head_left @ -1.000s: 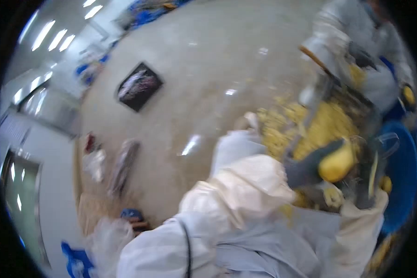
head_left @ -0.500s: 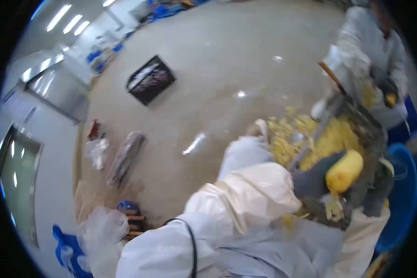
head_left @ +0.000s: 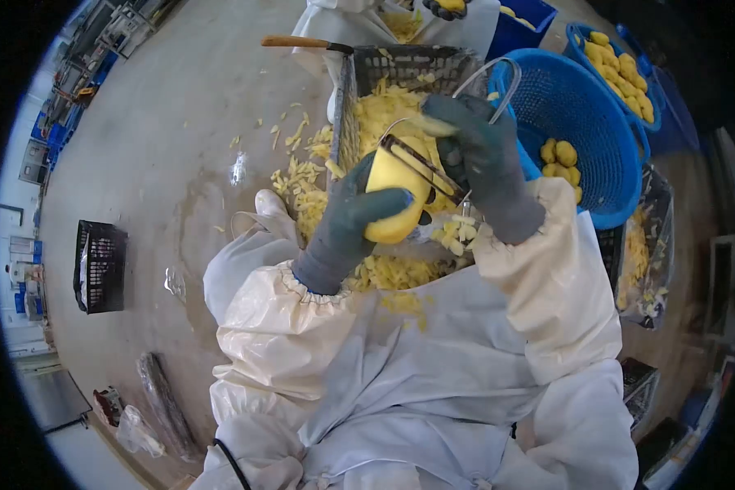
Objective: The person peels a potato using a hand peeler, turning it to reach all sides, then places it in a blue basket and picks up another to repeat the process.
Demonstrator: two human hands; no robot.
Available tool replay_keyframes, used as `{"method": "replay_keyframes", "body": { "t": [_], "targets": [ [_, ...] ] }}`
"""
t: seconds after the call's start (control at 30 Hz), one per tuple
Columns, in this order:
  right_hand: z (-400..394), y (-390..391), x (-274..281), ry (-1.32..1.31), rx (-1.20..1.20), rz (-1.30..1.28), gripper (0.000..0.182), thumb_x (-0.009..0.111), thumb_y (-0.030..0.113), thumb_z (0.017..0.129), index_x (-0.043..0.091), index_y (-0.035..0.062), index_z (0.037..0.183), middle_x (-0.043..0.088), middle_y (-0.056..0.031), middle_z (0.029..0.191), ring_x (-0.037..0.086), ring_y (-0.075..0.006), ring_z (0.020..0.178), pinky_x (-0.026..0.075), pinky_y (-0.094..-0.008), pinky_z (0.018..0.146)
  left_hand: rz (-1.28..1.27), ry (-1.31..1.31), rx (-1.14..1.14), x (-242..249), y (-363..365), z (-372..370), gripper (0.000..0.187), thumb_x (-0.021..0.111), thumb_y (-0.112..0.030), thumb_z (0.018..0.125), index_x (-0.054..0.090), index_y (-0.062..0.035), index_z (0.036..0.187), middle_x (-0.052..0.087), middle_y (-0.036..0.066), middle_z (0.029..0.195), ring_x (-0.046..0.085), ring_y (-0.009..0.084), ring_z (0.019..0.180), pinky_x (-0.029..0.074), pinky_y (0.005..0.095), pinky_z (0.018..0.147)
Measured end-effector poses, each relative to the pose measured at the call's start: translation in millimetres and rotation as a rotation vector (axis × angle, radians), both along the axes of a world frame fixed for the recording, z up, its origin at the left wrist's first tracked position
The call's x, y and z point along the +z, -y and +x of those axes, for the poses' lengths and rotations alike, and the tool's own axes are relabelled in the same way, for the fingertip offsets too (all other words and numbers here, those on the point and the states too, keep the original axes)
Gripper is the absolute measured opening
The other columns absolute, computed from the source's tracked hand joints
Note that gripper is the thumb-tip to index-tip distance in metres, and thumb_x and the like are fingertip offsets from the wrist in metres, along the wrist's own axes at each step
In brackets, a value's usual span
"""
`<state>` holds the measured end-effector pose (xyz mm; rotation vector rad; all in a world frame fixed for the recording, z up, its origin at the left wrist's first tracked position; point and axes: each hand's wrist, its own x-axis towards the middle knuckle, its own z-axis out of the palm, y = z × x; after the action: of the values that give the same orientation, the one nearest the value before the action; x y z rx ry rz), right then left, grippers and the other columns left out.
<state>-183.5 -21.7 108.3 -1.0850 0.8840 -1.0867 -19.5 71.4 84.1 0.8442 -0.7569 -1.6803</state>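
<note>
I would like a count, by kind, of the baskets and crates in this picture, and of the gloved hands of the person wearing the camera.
Blue round baskets: 2, one near, one farther
Dark wire crate with peelings: 1
Black crate on the floor: 1
Gloved hands: 2, left hand on a peeled potato, right hand on a peeler
Total: 6

Left hand (head_left: 347, 224) gripping potato (head_left: 392, 200), right hand (head_left: 478, 159) holding peeler (head_left: 420, 167) against it
</note>
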Motion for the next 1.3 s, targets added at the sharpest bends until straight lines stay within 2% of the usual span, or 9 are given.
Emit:
{"method": "replay_keyframes", "body": {
  "t": [0.3, 0.47, 0.6, 0.7, 0.83, 1.07, 1.1, 1.17, 1.3],
  "targets": [
    [-8.6, 8.2, -5.8, -0.11, 0.071, -0.08, 0.015, 0.061, 0.018, 0.087, 0.064, 0.0042, 0.091, 0.061, -0.0019, 0.08, 0.053, -0.0092, 0.059, 0.043, -0.0234, 0.046, -0.192, 0.466, 0.072, -4.0, 1.7, 4.3, 0.06, 0.072, -0.012, 0.067, 0.052, 0.0013, 0.122, 0.062, 0.011, 0.108, 0.062, 0.0189, 0.093, 0.051, 0.0298, 0.078],
    [-7.4, 31.0, -18.1, -0.154, -0.328, 0.097, 0.014, 0.066, 0.019, 0.083, 0.064, 0.0056, 0.085, 0.049, 0.0026, 0.062, 0.044, -0.0062, 0.05, 0.033, -0.0204, 0.045, -0.049, -0.019, -0.059, -0.5, -0.6, -1.0, 0.055, 0.069, -0.021, 0.077, 0.051, 0.0007, 0.123, 0.063, 0.012, 0.108, 0.064, 0.0229, 0.092, 0.054, 0.0345, 0.078],
    [-3.1, -0.9, 2.1, 0.165, 0.059, 0.067, 0.014, 0.067, 0.018, 0.083, 0.065, 0.0041, 0.083, 0.051, 0.0035, 0.062, 0.046, -0.0058, 0.052, 0.037, -0.024, 0.049, 0.214, -0.402, -0.052, 8.4, 1.8, 1.5, 0.048, 0.055, -0.038, 0.092, 0.051, 0.0002, 0.12, 0.063, 0.014, 0.105, 0.065, 0.0264, 0.092, 0.057, 0.0376, 0.075],
    [21.3, -36.5, 14.8, -0.255, 0.009, -0.488, 0.015, 0.068, 0.017, 0.083, 0.064, 0.0037, 0.078, 0.054, 0.003, 0.064, 0.047, -0.0038, 0.054, 0.037, -0.0229, 0.048, 0.216, -0.405, -0.051, 4.8, -0.5, 2.6, 0.051, 0.05, -0.043, 0.093, 0.051, 0.0006, 0.12, 0.063, 0.017, 0.105, 0.065, 0.0301, 0.089, 0.057, 0.041, 0.075],
    [10.3, -0.2, -2.5, -0.16, -0.163, -0.186, 0.014, 0.071, 0.013, 0.08, 0.064, 0.0043, 0.073, 0.058, 0.0036, 0.068, 0.049, -0.0038, 0.058, 0.041, -0.0228, 0.055, 0.213, -0.403, -0.065, 0.1, -0.7, 3.1, 0.057, 0.042, -0.05, 0.095, 0.05, 0.001, 0.12, 0.062, 0.02, 0.104, 0.065, 0.0351, 0.085, 0.056, 0.0455, 0.075],
    [3.7, -14.0, -18.2, 0.218, 0.143, -0.591, 0.029, 0.071, 0.007, 0.077, 0.063, -0.0027, 0.104, 0.063, -0.0008, 0.091, 0.06, -0.0141, 0.072, 0.048, -0.0269, 0.061, 0.127, -0.606, -0.029, 0.0, 2.0, 2.9, 0.062, 0.038, -0.053, 0.095, 0.046, -0.002, 0.129, 0.058, 0.02, 0.114, 0.062, 0.0341, 0.094, 0.055, 0.0475, 0.081],
    [3.6, -17.1, -6.6, -0.447, 0.073, -1.166, 0.028, 0.071, 0.014, 0.074, 0.067, 0.0029, 0.099, 0.064, -0.0033, 0.094, 0.06, -0.0078, 0.075, 0.048, -0.0256, 0.061, 0.135, -0.674, -0.067, -1.4, 2.1, 3.8, 0.061, 0.041, -0.053, 0.094, 0.047, -0.0023, 0.127, 0.059, 0.019, 0.113, 0.061, 0.0336, 0.095, 0.054, 0.048, 0.082],
    [14.1, -31.9, 26.2, -0.457, 0.141, -0.104, 0.022, 0.07, 0.014, 0.077, 0.066, 0.0022, 0.095, 0.064, -0.0027, 0.089, 0.06, -0.0092, 0.069, 0.048, -0.0255, 0.06, 0.148, -0.741, -0.121, -4.4, 2.5, 7.2, 0.058, 0.046, -0.052, 0.093, 0.049, -0.0028, 0.123, 0.059, 0.017, 0.111, 0.061, 0.0329, 0.097, 0.054, 0.0486, 0.082],
    [0.4, 19.9, -25.7, -0.096, -0.187, -0.271, 0.022, 0.073, 0.01, 0.074, 0.067, 0.0011, 0.092, 0.06, -0.0011, 0.076, 0.06, -0.0132, 0.069, 0.048, -0.0271, 0.058, 0.154, -0.557, -0.125, -2.8, 6.9, 4.4, 0.055, 0.05, -0.05, 0.092, 0.05, -0.0029, 0.121, 0.059, 0.016, 0.108, 0.06, 0.0328, 0.099, 0.054, 0.0482, 0.082]
  ]
}}
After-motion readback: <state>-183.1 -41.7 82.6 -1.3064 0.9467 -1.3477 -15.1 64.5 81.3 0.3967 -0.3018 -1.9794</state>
